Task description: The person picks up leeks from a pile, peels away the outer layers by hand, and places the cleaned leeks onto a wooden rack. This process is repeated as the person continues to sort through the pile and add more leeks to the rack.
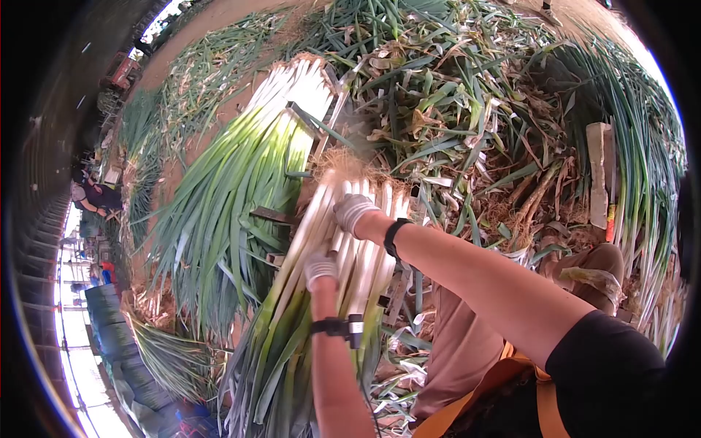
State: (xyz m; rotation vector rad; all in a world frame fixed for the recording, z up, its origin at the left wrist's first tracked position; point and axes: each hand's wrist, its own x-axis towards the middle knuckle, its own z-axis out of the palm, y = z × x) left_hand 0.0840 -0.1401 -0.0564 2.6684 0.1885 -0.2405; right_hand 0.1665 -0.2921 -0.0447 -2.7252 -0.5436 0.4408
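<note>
A row of long green onions (pixel 372 255) lies before me, white stems and brown roots (pixel 350 164) away from me, green leaves toward me. My right hand (pixel 355 213), in a pale striped glove, is closed around stems just below the roots. Lower down the same row, my left hand (pixel 321 270), gloved alike, curls over the white stems; its fingers are partly hidden and slightly blurred. Beside the row on the left rests a larger pile of green onions (pixel 241 160) with bright white stems, against a dark upright bracket (pixel 303 119).
Stripped leaves (pixel 438 95) are heaped at the top and right. More green onions (pixel 628 146) stand along the right edge near a pale block (pixel 599 175). A person (pixel 98 196) is at the far left. Another bundle (pixel 171 350) lies lower left.
</note>
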